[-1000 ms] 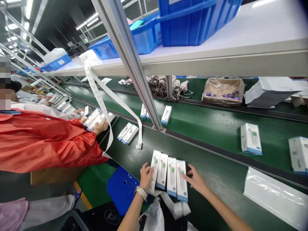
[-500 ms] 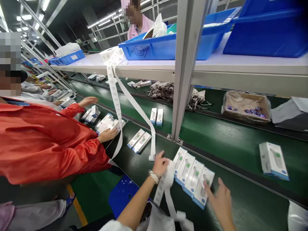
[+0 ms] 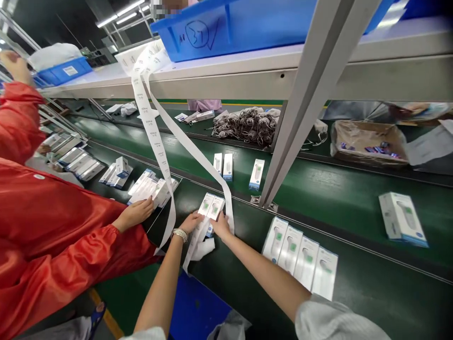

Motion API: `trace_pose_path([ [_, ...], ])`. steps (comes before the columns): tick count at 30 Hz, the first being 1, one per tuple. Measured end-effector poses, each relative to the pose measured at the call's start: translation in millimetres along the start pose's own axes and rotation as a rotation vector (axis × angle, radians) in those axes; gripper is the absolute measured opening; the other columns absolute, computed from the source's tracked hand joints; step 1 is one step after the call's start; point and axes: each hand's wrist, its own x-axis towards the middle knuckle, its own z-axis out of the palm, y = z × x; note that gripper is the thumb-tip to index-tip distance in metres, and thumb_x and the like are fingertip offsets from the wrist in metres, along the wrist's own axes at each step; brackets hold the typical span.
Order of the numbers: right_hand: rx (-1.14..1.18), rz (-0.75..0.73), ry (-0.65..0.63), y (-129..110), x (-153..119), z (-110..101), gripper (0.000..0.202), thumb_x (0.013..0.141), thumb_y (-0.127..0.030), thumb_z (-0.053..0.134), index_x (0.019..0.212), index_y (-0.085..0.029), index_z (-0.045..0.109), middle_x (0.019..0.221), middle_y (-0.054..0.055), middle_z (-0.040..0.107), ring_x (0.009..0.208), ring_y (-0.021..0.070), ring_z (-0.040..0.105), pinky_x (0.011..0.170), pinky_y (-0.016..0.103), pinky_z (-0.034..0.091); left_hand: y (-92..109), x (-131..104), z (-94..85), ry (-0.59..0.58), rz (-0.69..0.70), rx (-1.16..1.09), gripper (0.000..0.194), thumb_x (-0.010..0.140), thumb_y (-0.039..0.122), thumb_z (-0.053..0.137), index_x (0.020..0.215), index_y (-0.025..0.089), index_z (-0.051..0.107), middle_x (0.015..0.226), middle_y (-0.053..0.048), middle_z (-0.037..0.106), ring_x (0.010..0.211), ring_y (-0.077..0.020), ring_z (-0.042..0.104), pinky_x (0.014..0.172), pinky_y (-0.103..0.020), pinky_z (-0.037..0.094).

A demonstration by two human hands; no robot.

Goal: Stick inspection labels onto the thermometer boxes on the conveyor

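Two white boxes (image 3: 216,207) now lie between left hand (image 3: 192,221) and right hand (image 3: 222,226), whose bent fingers touch them; gripping, I cannot tell. The four-box row (image 3: 305,259) now lies apart from both hands. Label strip (image 3: 151,126) hangs nearby; metal post (image 3: 309,92) hides some belt (image 3: 336,200).

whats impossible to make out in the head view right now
Head view, two white boxes: lower parts mostly hidden by left hand, right hand and label strip.
Head view, blue bin marked 37: contents hidden by its wall, cut by top edge.
Head view, print on far-right white box: too small.
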Motion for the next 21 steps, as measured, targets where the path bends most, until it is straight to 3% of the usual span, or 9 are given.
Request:
trace_pose_path([
  [2,-0.074,0.021,0.043,3.8,-19.5,0.8,0.057,0.074,-0.023,0.052,0.127,-0.010,0.036,0.113,0.018,0.046,0.091,0.0297,0.056,0.082,0.044,0.042,0.2,-23.7,12.3,-0.041,0.022,0.002,0.041,0.064,0.051,0.060,0.049,0.013,0.056,0.095,-0.011,0.061,0.081,-0.0230,0.056,0.076,-0.034,0.043],
  [5,-0.130,-0.089,0.103,11.4,-71.7,-21.6,0.061,0.077,-0.026,0.049,0.133,-0.012,0.029,0.114,0.016,0.043,0.096,0.0295,0.053,0.081,0.041,0.044,16.6,-75.8,30.0,-0.038,0.124,0.019,0.040,0.075,0.048,0.049,0.058,0.013,0.058,0.120,-0.011,0.050,0.098,-0.0239,0.052,0.084,-0.032,0.040],
  [8,-0.163,-0.302,0.199,22.8,-133.2,-67.2,0.061,0.081,-0.034,0.045,0.136,-0.021,0.022,0.110,0.011,0.044,0.095,0.0253,0.054,0.074,0.036,0.049,51.8,-128.0,54.0,-0.053,0.231,0.062,0.032,0.081,0.040,0.045,0.069,0.015,0.061,0.133,-0.009,0.039,0.115,-0.0242,0.043,0.094,-0.030,0.034],
  [11,-0.163,-0.329,0.336,46.8,-179.5,-121.9,0.059,0.084,-0.039,0.041,0.137,-0.024,0.018,0.108,0.010,0.045,0.090,0.0226,0.056,0.072,0.034,0.050,85.5,-155.1,99.2,-0.171,0.287,0.078,0.028,0.083,0.036,0.044,0.078,0.017,0.063,0.136,-0.008,0.036,0.121,-0.0239,0.037,0.100,-0.032,0.028],
  [14,-0.186,-0.186,0.442,87.3,-189.7,-168.7,0.058,0.084,-0.041,0.039,0.136,-0.021,0.021,0.105,0.011,0.047,0.078,0.0207,0.059,0.068,0.034,0.050,96.9,-149.2,166.0,-0.293,0.316,0.043,0.029,0.083,0.037,0.043,0.082,0.017,0.064,0.131,-0.009,0.044,0.121,-0.0235,0.038,0.101,-0.034,0.027],
  [17,-0.266,-0.020,0.462,126.1,-171.9,-198.1,0.057,0.083,-0.044,0.039,0.131,-0.016,0.030,0.101,0.013,0.050,0.075,0.0235,0.060,0.065,0.037,0.050,90.8,-124.0,220.9,-0.341,0.240,0.016,0.035,0.079,0.042,0.047,0.063,0.015,0.061,0.120,-0.011,0.054,0.109,-0.0256,0.049,0.094,-0.037,0.036],
  [19,-0.311,-0.014,0.454,138.8,-162.6,-209.8,0.057,0.082,-0.046,0.040,0.129,-0.015,0.034,0.105,0.015,0.050,0.087,0.0279,0.059,0.067,0.039,0.049,88.4,-112.0,234.4,-0.320,0.186,0.001,0.037,0.077,0.045,0.048,0.057,0.015,0.058,0.116,-0.013,0.057,0.106,-0.0267,0.051,0.091,-0.039,0.037],
  [21,-0.325,-0.098,0.506,138.1,-164.0,-219.9,0.057,0.082,-0.046,0.040,0.130,-0.016,0.032,0.116,0.017,0.045,0.102,0.0310,0.052,0.072,0.041,0.048,92.2,-111.3,229.0,-0.223,0.184,0.009,0.037,0.076,0.046,0.049,0.058,0.015,0.058,0.115,-0.015,0.057,0.108,-0.0267,0.049,0.094,-0.039,0.034],
])
